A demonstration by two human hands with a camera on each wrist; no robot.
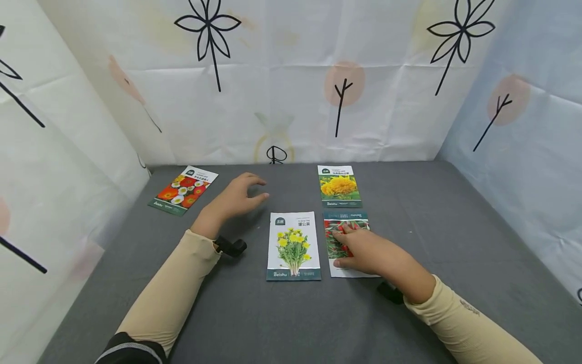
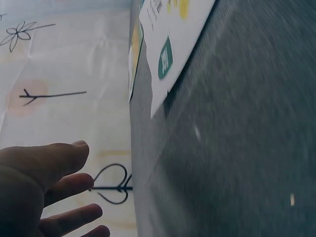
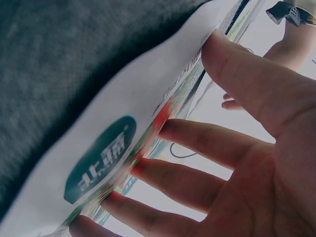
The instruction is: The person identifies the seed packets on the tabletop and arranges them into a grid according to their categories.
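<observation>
My right hand (image 1: 366, 247) rests on a seed packet with red peppers (image 1: 335, 246), which lies upside down to me. In the right wrist view its spread fingers (image 3: 197, 138) touch the packet's printed face. My left hand (image 1: 236, 197) hovers over the table with its fingers loosely extended and holds nothing. Between the hands lies a white seed packet with yellow dandelion-like flowers (image 1: 293, 247), upright to me. Left of my left hand, a packet with red, orange and white flowers (image 1: 184, 191) lies tilted. Just beyond the pepper packet is a packet with a big yellow bloom (image 1: 339, 187).
A grey cloth covers the table (image 1: 254, 323). White fabric with printed plants (image 1: 282, 101) hangs along the back edge and stands at both sides. A black wrist strap (image 1: 230, 246) sits on the left wrist.
</observation>
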